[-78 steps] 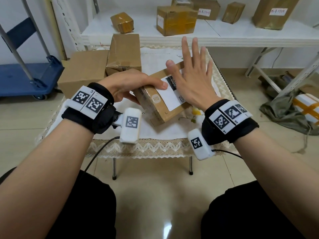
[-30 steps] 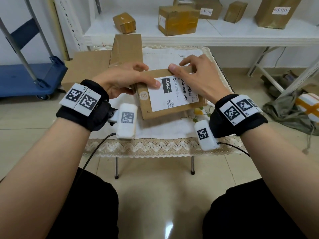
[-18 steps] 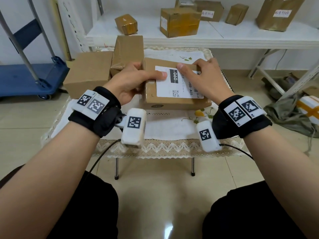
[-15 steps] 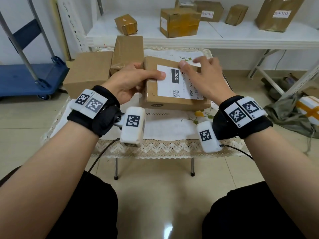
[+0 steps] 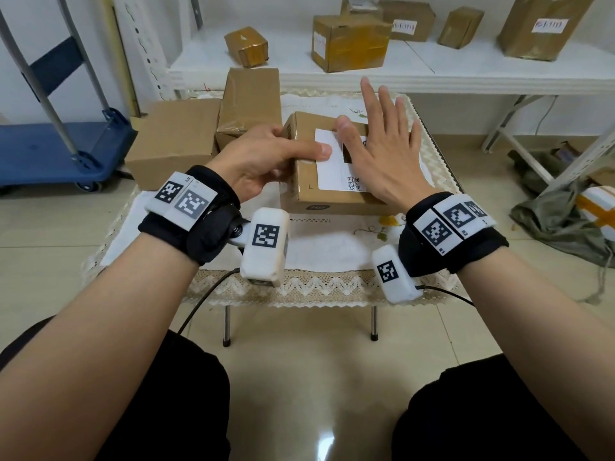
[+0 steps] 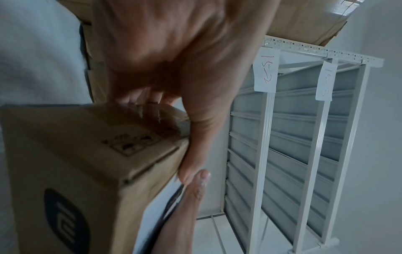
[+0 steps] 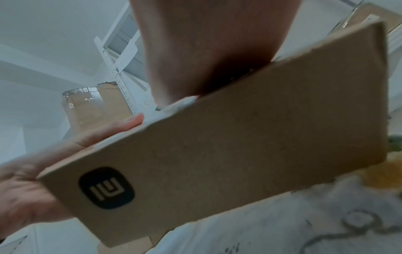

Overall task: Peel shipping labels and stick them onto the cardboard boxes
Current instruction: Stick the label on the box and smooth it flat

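Note:
A flat brown cardboard box (image 5: pixel 306 191) with a dark logo on its front side (image 7: pixel 217 159) lies on the small cloth-covered table (image 5: pixel 319 247). A white shipping label (image 5: pixel 329 168) with a QR code sits on its top. My left hand (image 5: pixel 266 154) grips the box's left end, thumb on top at the label's edge, fingers curled round the side (image 6: pixel 152 98). My right hand (image 5: pixel 382 144) lies flat, fingers straight and spread, pressing on the label and covering most of it.
Two more brown boxes (image 5: pixel 173 141) (image 5: pixel 249 101) stand at the table's back left. A white shelf (image 5: pixel 499 68) behind holds several boxes, some labelled. A blue cart (image 5: pixel 50 148) is at the left, a green bag (image 5: pixel 559 211) on the floor at the right.
The box came down from a tilt to lie flat on the table. My right hand went from curled fingertips at the label's top edge to a flat palm over the label.

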### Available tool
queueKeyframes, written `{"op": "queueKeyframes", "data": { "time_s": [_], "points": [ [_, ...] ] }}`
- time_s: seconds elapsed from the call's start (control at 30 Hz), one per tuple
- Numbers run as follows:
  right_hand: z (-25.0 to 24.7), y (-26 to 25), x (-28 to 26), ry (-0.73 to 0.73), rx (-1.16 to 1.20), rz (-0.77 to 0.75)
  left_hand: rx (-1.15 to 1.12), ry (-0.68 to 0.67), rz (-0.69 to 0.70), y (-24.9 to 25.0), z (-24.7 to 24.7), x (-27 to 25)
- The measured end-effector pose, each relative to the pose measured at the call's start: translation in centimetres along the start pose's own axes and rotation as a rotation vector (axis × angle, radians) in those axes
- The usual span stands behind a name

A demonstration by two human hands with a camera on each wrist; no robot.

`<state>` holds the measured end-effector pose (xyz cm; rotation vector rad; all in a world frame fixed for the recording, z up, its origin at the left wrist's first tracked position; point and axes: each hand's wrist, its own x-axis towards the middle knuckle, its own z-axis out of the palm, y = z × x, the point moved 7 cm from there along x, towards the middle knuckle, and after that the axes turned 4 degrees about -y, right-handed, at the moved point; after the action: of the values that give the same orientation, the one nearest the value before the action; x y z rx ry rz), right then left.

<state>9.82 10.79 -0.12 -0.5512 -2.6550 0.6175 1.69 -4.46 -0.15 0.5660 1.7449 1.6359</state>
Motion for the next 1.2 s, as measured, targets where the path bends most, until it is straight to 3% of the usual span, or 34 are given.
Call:
{"op": "queueKeyframes", "data": {
  "time_s": [0.37,0.63,0.93,1.2],
  "points": [
    [-1.7,2.7,1.3,0.013,0.017,0.112,-0.017,-0.048,-0.012,-0.1,0.5,0.1],
    [0.1,-1.4,0.1,-0.043,-0.067,-0.056,0.014,-0.047,-0.002,-0.6,-0.1,1.2],
    [-0.4,-1.3,0.3,-0.016,-0.036,-0.019,0.083,-0.051,0.064,0.2,0.2,0.6],
    [-1.9,-0.4,1.0,-0.044,0.019,0.043,0.081,-0.075,0.037,0.2,0.2,0.4]
  ]
}}
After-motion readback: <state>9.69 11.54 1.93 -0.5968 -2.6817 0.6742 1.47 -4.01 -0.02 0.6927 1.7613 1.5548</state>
